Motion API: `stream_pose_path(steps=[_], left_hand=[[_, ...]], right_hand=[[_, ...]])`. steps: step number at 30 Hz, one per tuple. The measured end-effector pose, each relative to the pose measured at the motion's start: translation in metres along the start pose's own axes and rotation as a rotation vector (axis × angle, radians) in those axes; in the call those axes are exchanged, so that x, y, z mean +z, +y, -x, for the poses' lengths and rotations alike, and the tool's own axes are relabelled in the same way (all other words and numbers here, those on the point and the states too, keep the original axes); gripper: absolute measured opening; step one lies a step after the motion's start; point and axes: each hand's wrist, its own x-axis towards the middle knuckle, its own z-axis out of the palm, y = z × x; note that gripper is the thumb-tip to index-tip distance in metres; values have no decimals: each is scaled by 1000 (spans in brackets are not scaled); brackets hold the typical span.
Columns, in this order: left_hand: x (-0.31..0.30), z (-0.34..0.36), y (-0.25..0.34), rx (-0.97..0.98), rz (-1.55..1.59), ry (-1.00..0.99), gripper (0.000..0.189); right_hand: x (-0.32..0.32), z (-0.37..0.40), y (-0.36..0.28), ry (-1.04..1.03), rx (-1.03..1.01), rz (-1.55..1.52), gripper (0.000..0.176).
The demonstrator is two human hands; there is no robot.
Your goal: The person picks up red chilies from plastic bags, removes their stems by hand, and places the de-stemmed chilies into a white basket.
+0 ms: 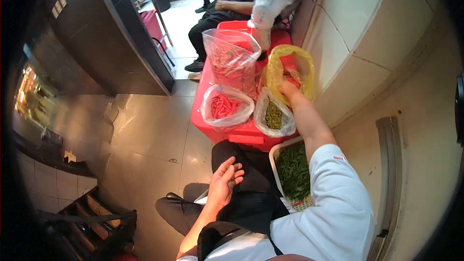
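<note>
My right hand (289, 88) reaches into a yellow plastic bag (275, 67) that holds red contents; its fingers are hidden inside. Over my lap, my left hand (225, 179) is held up with its fingers apart and nothing in it. The yellow bag stands on a red bin (203, 121). Beside it on the bin are a clear bag of green pieces (273, 115), a clear bag of red peppers (224, 106) and a taller clear bag of reddish contents (231, 63).
A white basket of green leaves (293, 171) stands by my right leg, near the tiled wall. Across the bin sits another person with a plastic-covered sleeve (270, 7). Wooden slats (92, 212) are at the lower left; a dark cabinet (92, 29) stands at the upper left.
</note>
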Motion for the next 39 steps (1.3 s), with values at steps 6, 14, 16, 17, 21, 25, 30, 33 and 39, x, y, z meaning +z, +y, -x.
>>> stream_pose_path(steps=[6,14,16,17,21,25,30,33,39], left_hand=[[-12,6,3,23,-3,28,41],[-26,14,9,92,39,74,37],[-29,18,9,104,40,92,36],[-29,19,9,113,40,98,36],[-33,22,7,132,63,90,34],[-38,25,6,135,74,88,34],[-40,22,5,133,63,83,34],[-39,22,5,127,48,86,34],[-36,20,5,107,10,87,36]], right_hand=[[21,4,38,291,-403,-288,48],[-71,14,-35,398,82,-215,35],[-78,6,-36,485,225,-505,34],[-66,-7,-13,503,298,-729,34],[-76,-4,-12,315,602,-853,32],[-86,4,14,158,680,-1310,21],[-93,24,-17,336,638,-937,16],[-93,27,-14,290,554,-1049,19],[-94,34,-3,178,516,-1550,23]])
